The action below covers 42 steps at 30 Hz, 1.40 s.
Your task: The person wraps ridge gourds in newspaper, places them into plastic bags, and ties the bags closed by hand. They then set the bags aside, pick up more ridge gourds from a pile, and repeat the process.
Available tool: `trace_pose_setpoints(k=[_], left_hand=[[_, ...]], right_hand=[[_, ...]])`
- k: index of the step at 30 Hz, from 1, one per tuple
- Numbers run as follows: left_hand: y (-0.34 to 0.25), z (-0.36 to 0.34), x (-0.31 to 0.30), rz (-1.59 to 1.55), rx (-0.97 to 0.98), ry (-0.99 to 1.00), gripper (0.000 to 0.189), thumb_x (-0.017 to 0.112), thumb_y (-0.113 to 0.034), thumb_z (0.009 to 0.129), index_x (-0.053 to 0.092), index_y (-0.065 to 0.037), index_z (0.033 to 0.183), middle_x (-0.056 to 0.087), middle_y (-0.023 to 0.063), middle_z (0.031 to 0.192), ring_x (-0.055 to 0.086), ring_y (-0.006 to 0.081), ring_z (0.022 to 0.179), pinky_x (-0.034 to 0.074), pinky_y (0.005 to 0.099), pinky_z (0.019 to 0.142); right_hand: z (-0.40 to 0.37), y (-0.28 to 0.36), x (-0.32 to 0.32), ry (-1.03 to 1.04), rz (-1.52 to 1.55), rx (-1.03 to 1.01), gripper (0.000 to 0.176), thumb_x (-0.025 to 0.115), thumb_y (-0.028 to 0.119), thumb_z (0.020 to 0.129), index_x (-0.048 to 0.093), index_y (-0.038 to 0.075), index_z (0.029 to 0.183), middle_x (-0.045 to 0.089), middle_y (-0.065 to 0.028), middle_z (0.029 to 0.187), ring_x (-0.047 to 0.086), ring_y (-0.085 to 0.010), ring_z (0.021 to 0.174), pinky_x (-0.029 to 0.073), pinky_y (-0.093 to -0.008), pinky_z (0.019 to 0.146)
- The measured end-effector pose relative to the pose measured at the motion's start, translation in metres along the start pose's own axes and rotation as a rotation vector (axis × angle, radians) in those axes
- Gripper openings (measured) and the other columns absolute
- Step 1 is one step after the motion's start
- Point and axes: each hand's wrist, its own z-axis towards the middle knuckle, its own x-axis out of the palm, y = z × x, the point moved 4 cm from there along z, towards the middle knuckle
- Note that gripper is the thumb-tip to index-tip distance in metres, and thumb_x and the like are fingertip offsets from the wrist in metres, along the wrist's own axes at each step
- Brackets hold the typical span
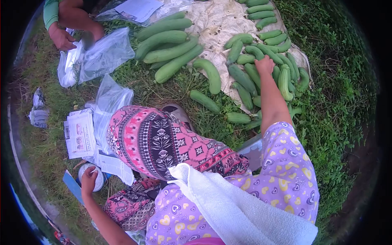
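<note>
Long green gourds (236,52) lie in rows and heaps on a pale cloth sack. My right hand (265,65) reaches into the heap with its fingers curled over a green gourd (255,52); other gourds hide part of its length. Beside it a ridged, lighter gourd (285,83) rests on the pile. My left hand (89,180) is over a round white container (98,179) on the grass, fingers closed in a pinch. A small pale bit shows at its fingertips, too small to name.
Larger gourds (167,45) lie ahead on the grass and sack. Printed papers (80,134) and clear plastic bags (112,96) lie to my left. Another person's hand (62,38) is at a plastic bag, upper left. A white towel (245,204) hangs over my front.
</note>
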Motion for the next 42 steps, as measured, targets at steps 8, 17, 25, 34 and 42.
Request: trace_pose_setpoints(k=[8, 17, 25, 34, 42], left_hand=[[0.021, -0.016, 0.007, -0.052, -0.039, -0.007, 0.037, 0.061, -0.014, 0.084, 0.057, 0.005, 0.115, 0.064, 0.014, 0.105, 0.062, 0.0203, 0.091, 0.047, 0.0305, 0.081], [0.027, -0.02, 0.007, -0.055, -0.043, -0.011, 0.036, 0.062, -0.015, 0.084, 0.057, 0.005, 0.114, 0.064, 0.0139, 0.106, 0.062, 0.021, 0.093, 0.047, 0.0306, 0.082], [0.019, -0.024, 0.001, -0.08, 0.011, -0.045, 0.037, 0.061, -0.016, 0.085, 0.056, 0.005, 0.115, 0.063, 0.0138, 0.106, 0.061, 0.0209, 0.095, 0.047, 0.0313, 0.084], [0.038, -0.039, 0.014, -0.045, -0.078, -0.031, 0.036, 0.062, -0.015, 0.084, 0.057, 0.004, 0.114, 0.065, 0.0125, 0.102, 0.062, 0.019, 0.092, 0.047, 0.0302, 0.081], [0.048, -0.047, 0.022, -0.033, -0.118, -0.026, 0.035, 0.063, -0.016, 0.083, 0.059, 0.005, 0.112, 0.065, 0.0121, 0.1, 0.062, 0.0177, 0.089, 0.047, 0.03, 0.08]], right_hand=[[0.029, -0.011, 0.011, 0.05, -0.095, -0.113, 0.07, 0.068, 0.041, 0.07, 0.05, 0.004, 0.126, 0.055, -0.0217, 0.12, 0.054, -0.0335, 0.111, 0.043, -0.0424, 0.096], [-0.029, 0.007, 0.003, 0.625, 0.922, 0.168, 0.033, 0.058, 0.041, 0.078, 0.059, 0.011, 0.091, 0.06, -0.0056, 0.079, 0.056, -0.0168, 0.066, 0.042, -0.0314, 0.053], [-0.126, 0.062, 0.077, 0.819, 0.986, 0.17, 0.033, 0.056, 0.039, 0.082, 0.057, 0.008, 0.093, 0.056, -0.004, 0.074, 0.053, -0.0148, 0.057, 0.041, -0.0274, 0.044], [-0.102, 0.08, 0.047, 0.41, 0.021, -0.433, 0.051, 0.059, 0.043, 0.081, 0.06, 0.001, 0.11, 0.062, -0.0187, 0.108, 0.06, -0.034, 0.1, 0.048, -0.0441, 0.083], [-0.02, 0.086, 0.053, 0.192, 0.195, -0.033, 0.076, 0.065, 0.051, 0.075, 0.042, 0.004, 0.13, 0.047, -0.0189, 0.131, 0.049, -0.0329, 0.117, 0.04, -0.0433, 0.097]])
